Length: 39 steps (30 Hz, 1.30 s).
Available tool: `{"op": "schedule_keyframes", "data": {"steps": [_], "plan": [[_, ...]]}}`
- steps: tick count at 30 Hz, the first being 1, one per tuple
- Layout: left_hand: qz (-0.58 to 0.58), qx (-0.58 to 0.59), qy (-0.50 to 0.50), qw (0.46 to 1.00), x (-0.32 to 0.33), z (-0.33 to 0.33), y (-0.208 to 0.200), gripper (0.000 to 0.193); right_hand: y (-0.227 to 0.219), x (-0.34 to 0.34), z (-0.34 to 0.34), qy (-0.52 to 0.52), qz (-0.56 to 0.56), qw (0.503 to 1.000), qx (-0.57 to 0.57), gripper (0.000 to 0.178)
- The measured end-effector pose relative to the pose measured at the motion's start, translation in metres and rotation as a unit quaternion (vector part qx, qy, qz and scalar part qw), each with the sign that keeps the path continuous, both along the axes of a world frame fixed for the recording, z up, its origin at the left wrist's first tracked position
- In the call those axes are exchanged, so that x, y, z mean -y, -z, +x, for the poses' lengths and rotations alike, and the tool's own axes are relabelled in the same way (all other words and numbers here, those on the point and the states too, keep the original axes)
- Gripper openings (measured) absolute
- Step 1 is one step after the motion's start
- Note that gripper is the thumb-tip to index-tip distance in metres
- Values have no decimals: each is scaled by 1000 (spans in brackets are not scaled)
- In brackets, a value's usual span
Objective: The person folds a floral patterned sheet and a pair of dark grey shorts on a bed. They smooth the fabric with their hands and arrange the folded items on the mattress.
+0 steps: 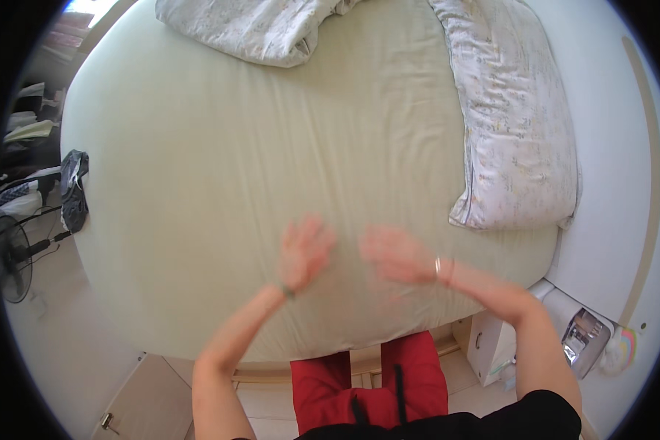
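My left hand (306, 253) is over the near middle of the bed, blurred by motion, its fingers stretched out and holding nothing. To its right, my right hand (400, 253) is also smeared, flat with the fingers pointing left, and nothing is in it. Both are over or on the pale green fitted sheet (198, 183); whether they press on it I cannot tell. Fine creases run along the sheet's middle. A dark band circles my left wrist, and a light bracelet is on my right.
A floral pillow (517, 139) lies along the right side. A bunched floral quilt (249, 29) covers part of the far edge. Left of the bed stand a black fan (15, 257) and a dark bag (74, 191). A white nightstand (491, 345) with a tray (585, 339) is at the near right.
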<state>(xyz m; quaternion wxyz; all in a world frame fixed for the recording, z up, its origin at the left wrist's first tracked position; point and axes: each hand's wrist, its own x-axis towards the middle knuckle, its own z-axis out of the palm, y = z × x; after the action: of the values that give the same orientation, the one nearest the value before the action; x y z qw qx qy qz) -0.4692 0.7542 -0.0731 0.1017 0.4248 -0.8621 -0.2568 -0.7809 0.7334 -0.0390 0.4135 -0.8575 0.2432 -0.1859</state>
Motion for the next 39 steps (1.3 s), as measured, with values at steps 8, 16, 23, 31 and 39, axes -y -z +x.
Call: {"op": "schedule_keyframes", "data": {"steps": [8,16,23,31,39], "plan": [[-132,111,-181,968,271,-42,25,58,37,309,28,337,-266,881,-200,57],[23,-31,252,967,21,-128,36,49,48,138,-42,406,-135,856,-289,58],[3,-245,-73,967,142,-93,11,32,14,214,46,516,300,785,165,44],[42,-294,-365,882,297,1,42,28,5,391,181,472,464,721,204,51],[15,-251,-357,899,280,16,52,31,-19,442,154,350,301,858,227,36]]}}
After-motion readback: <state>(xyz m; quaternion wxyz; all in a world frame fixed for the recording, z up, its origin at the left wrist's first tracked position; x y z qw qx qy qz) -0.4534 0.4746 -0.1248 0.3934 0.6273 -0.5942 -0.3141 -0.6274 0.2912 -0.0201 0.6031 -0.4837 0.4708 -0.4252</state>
